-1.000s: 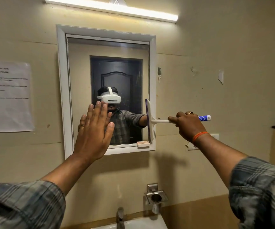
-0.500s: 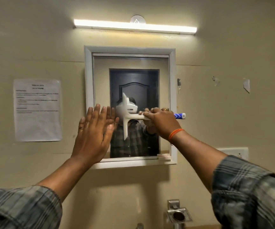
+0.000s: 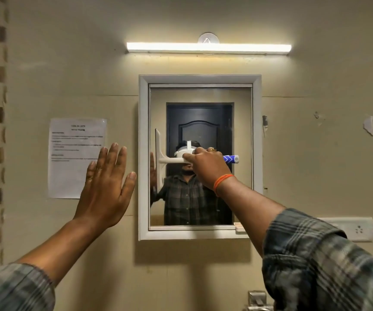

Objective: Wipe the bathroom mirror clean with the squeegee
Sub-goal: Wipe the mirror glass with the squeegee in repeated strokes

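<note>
A white-framed mirror [image 3: 200, 79] hangs on the beige wall. My right hand [image 3: 208, 166] grips the handle of a white squeegee [image 3: 160, 158] with a blue handle end. Its blade stands upright against the glass near the mirror's left edge. My left hand [image 3: 104, 187] is flat and spread, held up just left of the mirror frame over the wall, holding nothing. The mirror reflects a dark door and a person in a plaid shirt.
A printed paper notice [image 3: 75, 158] is stuck to the wall left of my left hand. A tube light [image 3: 208, 48] glows above the mirror. A white switch plate [image 3: 358, 228] sits at lower right. A metal fitting [image 3: 257, 299] shows at the bottom edge.
The squeegee has swept leftward across the glass from the right edge to near the left edge. My left hand has come off the mirror to the wall beside it. The view has pulled back.
</note>
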